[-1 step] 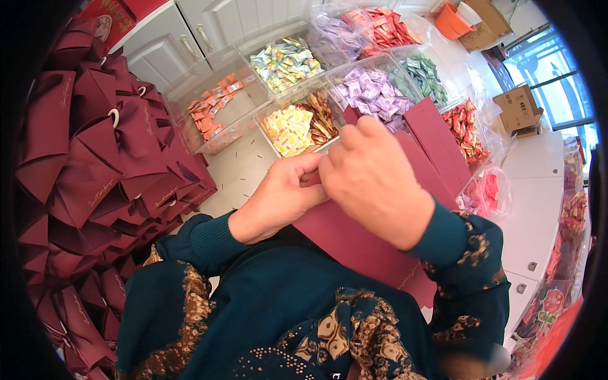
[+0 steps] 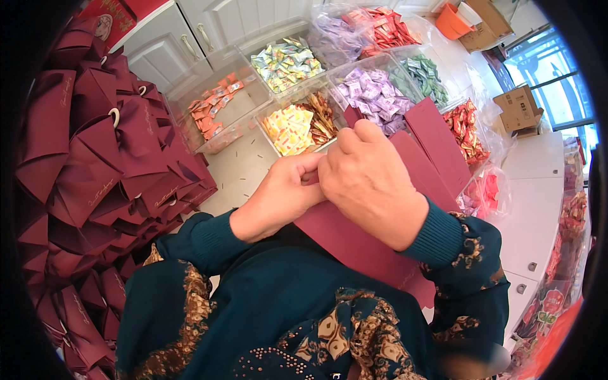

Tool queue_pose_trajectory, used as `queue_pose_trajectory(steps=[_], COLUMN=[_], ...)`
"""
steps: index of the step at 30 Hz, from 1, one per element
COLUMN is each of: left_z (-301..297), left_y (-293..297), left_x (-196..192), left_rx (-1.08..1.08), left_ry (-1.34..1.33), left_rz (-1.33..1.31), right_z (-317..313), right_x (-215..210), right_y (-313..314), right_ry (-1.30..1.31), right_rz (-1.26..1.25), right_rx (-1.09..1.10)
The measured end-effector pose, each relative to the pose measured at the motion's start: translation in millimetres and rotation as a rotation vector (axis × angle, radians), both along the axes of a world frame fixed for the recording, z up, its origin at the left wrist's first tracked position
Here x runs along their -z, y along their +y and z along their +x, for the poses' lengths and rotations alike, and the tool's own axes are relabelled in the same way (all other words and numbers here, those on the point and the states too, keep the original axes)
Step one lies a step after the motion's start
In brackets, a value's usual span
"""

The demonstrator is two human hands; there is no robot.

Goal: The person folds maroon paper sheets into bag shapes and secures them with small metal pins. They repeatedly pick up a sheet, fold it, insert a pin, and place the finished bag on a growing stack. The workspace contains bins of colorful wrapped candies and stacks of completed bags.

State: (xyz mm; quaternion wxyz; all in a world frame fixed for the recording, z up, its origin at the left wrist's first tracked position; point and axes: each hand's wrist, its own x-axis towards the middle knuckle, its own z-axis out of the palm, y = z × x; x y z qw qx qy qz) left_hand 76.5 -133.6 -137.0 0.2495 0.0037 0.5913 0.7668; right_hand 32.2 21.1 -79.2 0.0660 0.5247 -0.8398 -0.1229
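I see a flat maroon card sheet (image 2: 358,240) near-right, beneath the right hand (image 2: 373,190); left hand (image 2: 273,196) touches right, both curled, pinched item indiscernible.

Looks bright, glares bluish-white at the upper-right window (image 2: 546,62), bends and blackens toward the edges, blurs bottom right.

This place seems to be a packing workroom, or maybe a shop; which one, it is difficult to say. Many maroon boxes (image 2: 88,177) are piled at the left, and clear plastic tubs (image 2: 252,96) hold small wrapped packets (image 2: 288,66), mostly sorted by colour. Panelled cabinets (image 2: 231,24) stand behind.
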Motion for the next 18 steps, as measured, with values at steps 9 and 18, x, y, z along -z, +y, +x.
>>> queue_pose_trajectory(steps=[9, 18], left_z=[-4.0, -3.1], left_y=[-4.6, -9.8], left_x=[11.5, 9.1], left_rx=[-0.020, -0.011], left_ry=[-0.132, -0.267], left_rz=[0.173, 0.218], right_z=[-12.3, -14.9], right_x=[-5.0, -6.5], right_y=[8.5, 24.0], right_ry=[-0.024, -0.069], right_rz=[-0.097, -0.181], right_rx=[-0.047, -0.046])
